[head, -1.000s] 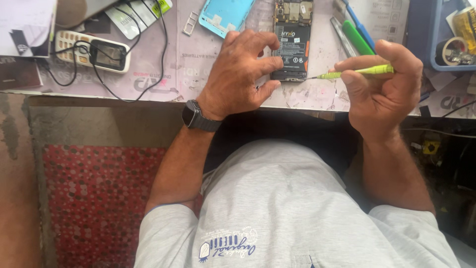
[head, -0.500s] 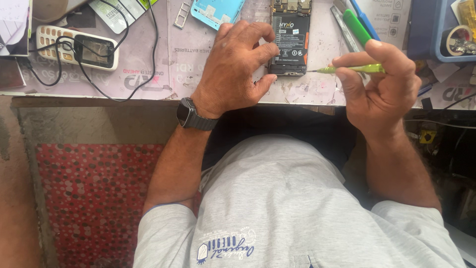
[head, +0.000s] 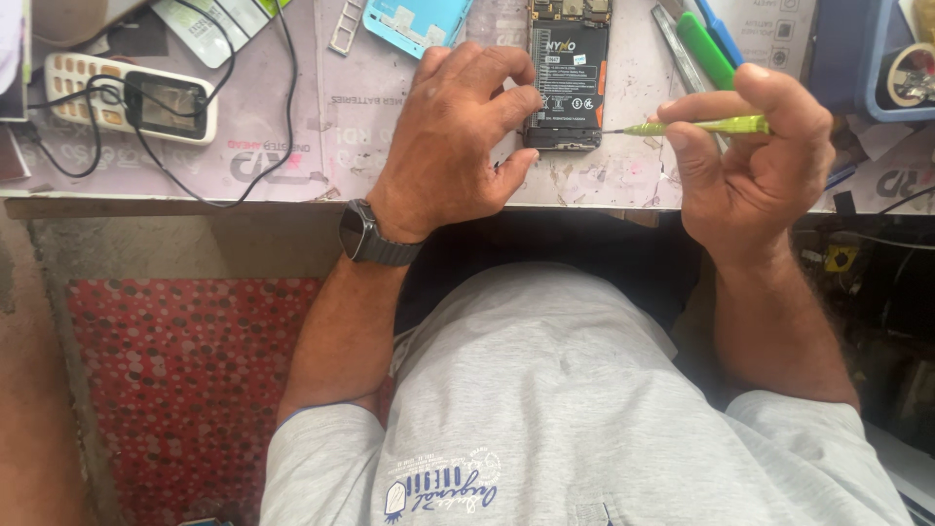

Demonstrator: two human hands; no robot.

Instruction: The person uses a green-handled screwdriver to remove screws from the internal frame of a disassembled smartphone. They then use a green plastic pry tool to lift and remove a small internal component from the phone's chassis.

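- One left hand (head: 450,146) presses fingers on one opened black smartphone with exposed battery (head: 568,78), at twelve o'clock on the desk (head: 292,146)
- One right hand (head: 755,161) pinches one slim yellow-green screwdriver (head: 696,126), tip pointing to nine o'clock, beside the phone's lower edge

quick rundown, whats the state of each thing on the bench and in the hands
opened phone: back off, battery exposed, flat on the bench
left hand: fingers pressing the phone's left edge
right hand: pinching the screwdriver
green screwdriver: held level, tip at the phone's lower right corner
keypad phone: lying face up, black cable across it
blue back cover: detached, lying apart
wristwatch: worn on left wrist
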